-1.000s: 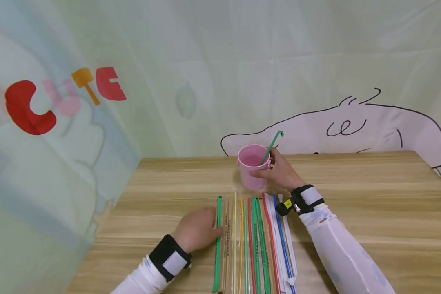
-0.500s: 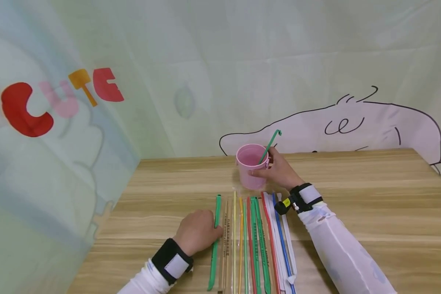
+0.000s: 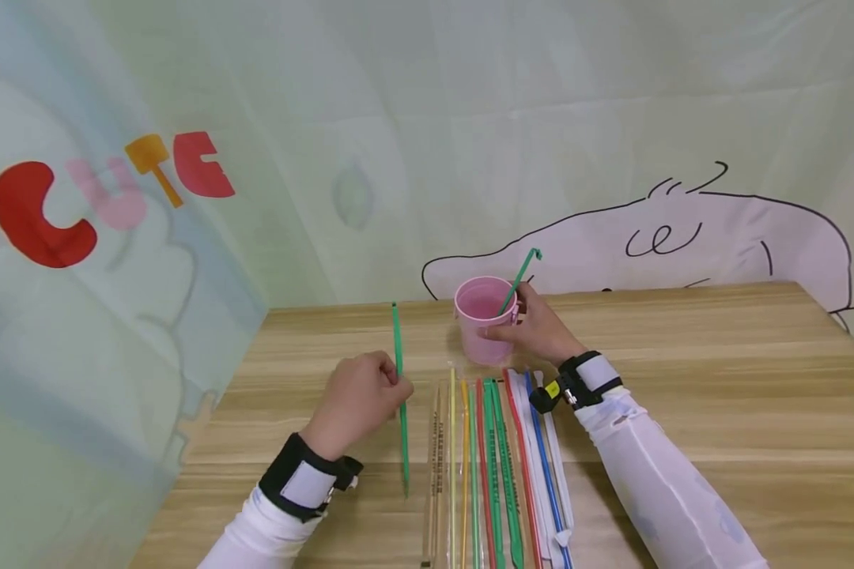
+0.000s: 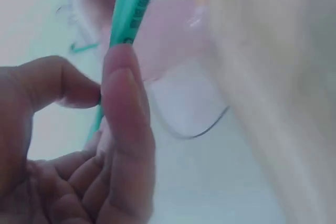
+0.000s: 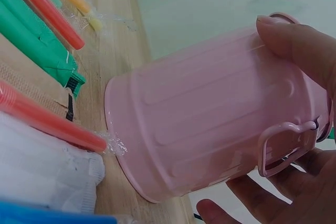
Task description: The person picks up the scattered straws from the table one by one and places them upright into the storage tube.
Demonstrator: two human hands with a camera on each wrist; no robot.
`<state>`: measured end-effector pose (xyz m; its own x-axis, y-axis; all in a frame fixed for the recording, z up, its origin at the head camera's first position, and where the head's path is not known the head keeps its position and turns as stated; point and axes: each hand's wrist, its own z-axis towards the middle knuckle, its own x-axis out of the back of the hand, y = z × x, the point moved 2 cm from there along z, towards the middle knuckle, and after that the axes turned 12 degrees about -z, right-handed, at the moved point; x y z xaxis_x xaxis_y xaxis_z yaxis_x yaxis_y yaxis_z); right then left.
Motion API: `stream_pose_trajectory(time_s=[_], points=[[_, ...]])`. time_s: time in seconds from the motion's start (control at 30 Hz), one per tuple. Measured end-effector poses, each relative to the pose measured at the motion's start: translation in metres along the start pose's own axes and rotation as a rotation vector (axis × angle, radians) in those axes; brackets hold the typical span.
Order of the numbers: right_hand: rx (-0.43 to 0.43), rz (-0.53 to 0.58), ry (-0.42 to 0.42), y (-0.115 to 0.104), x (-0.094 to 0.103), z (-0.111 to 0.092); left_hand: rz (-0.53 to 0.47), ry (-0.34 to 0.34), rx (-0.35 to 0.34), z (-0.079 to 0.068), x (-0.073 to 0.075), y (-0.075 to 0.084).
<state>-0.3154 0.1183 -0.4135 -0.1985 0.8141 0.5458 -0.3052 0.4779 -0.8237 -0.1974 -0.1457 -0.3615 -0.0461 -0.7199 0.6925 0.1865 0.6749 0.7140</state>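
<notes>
Logged from my remote station, item by item. Left hand [image 3: 359,399]: thumb and finger pinching one green straw [image 3: 404,442]. The straw runs lengthwise, near the row and to its left; in my left wrist view its green surface carries printed characters. Right hand [image 3: 544,332]: wrapped about the right side of a pink bucket [image 3: 480,340], thumb on the near side at the rim, other fingers behind. The bucket stands upright on the wood-grain table [image 3: 719,395], just beyond the row; a pink handle [image 5: 265,153] shows on its side. Inside it: a bent-tip straw [image 3: 518,280], green, leaning right and rising above the rim.

Row, side by side, left to right — two brown packets [image 3: 437,466], a yellow straw [image 3: 452,466], then orange, green, red, brown and white pieces, with a blue straw [image 3: 545,458] near the right end. Backdrop: pale cloth [image 3: 427,158] with coloured letters [image 3: 43,217] and a line drawing.
</notes>
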Motion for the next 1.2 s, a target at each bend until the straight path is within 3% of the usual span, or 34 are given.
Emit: stream_pose_trajectory(time_s=[0.27,0.57,0.67,0.8,1.07,1.2], points=[[-0.011,0.008,-0.003,0.000,0.000,0.000,-0.196,0.160,-0.115,0.020,0.038,0.032],[0.004,0.019,-0.003,0.002,0.000,0.001,-0.366,0.352,-0.325,0.047,0.052,0.057],[0.008,0.020,-0.002,0.002,0.000,0.001,-0.385,0.398,-0.360,0.059,0.051,0.063],[0.015,0.022,0.006,0.003,0.000,0.000,-0.389,0.427,-0.349,0.078,0.042,0.067],[0.021,0.023,0.014,0.002,-0.002,0.000,-0.335,0.408,-0.275,0.109,0.012,0.055],[0.020,0.019,0.015,-0.001,-0.002,0.000,-0.300,0.365,-0.232,0.121,-0.003,0.044]])
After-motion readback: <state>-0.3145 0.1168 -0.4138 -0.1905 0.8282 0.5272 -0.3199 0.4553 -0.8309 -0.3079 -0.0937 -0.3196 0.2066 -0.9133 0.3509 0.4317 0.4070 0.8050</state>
